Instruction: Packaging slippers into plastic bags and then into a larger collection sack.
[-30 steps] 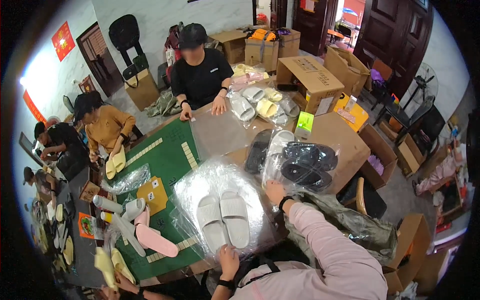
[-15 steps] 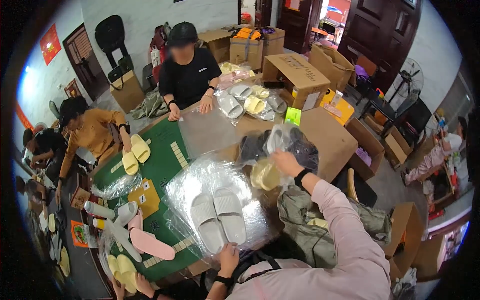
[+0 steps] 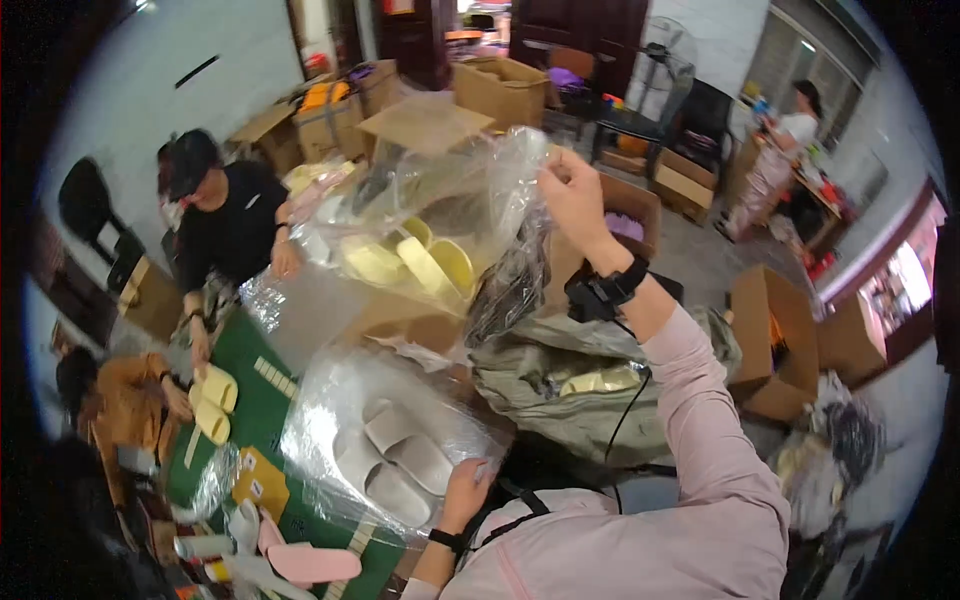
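My right hand is raised over the far side of the table, thumb and fingers pinching a clear plastic bag. The film hangs down to the left. Yellow slippers show through it; whether they lie inside or behind the film I cannot tell. A pair of grey slippers lies on shiny clear plastic sheets in front of me. Beside their near right edge is my left hand, its fingers curled together; what they grip there is hidden.
A co-worker in black leans at the table's far left. Another in orange touches yellow slippers on the green mat. Pink slippers lie at lower left. A grey-green sack and cardboard boxes stand to the right.
My right hand has gone up, lifting clear plastic from the bagged slippers. The view has turned right. My left hand stays by the grey slippers, which now lie at a different angle.
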{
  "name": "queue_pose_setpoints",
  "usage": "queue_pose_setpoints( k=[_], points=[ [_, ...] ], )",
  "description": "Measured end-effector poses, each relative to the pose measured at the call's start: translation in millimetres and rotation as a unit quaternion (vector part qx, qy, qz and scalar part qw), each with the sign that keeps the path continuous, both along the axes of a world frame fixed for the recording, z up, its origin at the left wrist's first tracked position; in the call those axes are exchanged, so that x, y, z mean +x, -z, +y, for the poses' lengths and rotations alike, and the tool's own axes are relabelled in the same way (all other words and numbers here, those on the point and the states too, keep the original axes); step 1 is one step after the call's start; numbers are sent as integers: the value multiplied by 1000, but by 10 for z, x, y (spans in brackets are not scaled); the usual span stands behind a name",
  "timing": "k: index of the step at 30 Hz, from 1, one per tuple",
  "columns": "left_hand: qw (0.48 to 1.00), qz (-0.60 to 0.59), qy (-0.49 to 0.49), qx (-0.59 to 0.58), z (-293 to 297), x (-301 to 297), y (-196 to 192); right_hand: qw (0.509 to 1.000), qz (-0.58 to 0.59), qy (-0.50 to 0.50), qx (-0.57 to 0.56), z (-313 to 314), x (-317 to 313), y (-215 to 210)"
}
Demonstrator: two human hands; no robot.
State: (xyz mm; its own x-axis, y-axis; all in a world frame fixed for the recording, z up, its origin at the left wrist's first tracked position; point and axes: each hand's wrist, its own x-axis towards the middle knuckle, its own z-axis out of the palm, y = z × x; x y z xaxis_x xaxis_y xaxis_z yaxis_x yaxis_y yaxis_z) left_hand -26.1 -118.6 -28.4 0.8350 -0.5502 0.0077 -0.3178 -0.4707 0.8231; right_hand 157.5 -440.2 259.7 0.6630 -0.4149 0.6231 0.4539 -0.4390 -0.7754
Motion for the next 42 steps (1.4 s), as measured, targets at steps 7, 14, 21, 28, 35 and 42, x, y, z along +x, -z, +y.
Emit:
queue_pose_setpoints(
  k=[7,14,21,28,35,42],
  points=[
    [959,-144,245,15,-988,333,-30,993,-38,108,-13,-469,-1563,-650],
    [936,-235,241,107,-1839,355,342,946,85,277,-146,-694,-2837,-734],
    [803,-248,472,267,-1959,180,604,961,131,232,-71,-806,-3273,-622],
    [771,-164,608,91,-1874,-608,-404,973,-81,208,65,-709,-3027,-293],
    [759,-184,610,136,-1789,-689,-901,979,-53,169,101,-447,-3152,702],
    [777,-271,566,45,-1745,-631,-699,961,99,258,10,-302,-3847,1020]
  ],
)
